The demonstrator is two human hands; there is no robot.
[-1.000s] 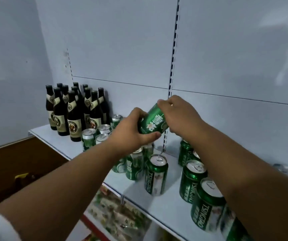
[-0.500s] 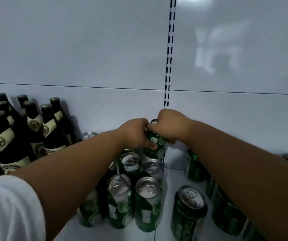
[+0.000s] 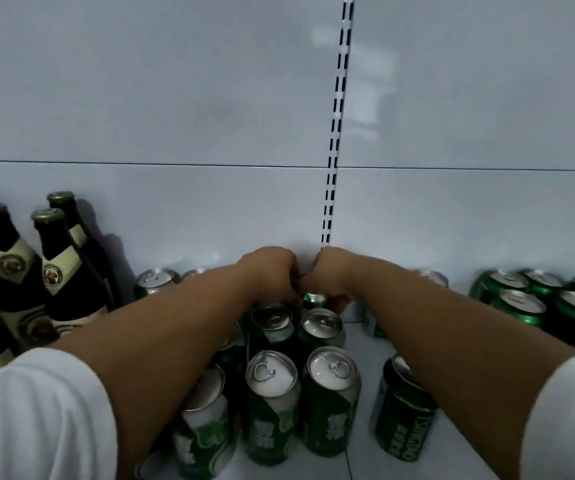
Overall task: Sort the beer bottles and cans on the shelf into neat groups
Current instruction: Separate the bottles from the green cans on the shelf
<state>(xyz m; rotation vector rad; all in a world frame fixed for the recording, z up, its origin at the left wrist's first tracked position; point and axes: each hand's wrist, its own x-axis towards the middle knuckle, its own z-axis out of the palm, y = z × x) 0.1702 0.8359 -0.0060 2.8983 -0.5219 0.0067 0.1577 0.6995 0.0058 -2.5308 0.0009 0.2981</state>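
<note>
Head view: both hands had come down from mid-air to the shelf's back edge. Left hand (image 3: 272, 275) and right hand (image 3: 331, 275) were curled around one green can (image 3: 315, 299), now low behind the can rows (image 3: 300, 393). I read that as the can being seated, release pending. Dark bottles (image 3: 54, 271) stood grouped at the left end, more cans (image 3: 539, 299) at the right end. White shelf (image 3: 362, 358), pale back panel with slotted upright (image 3: 336, 133).
</note>
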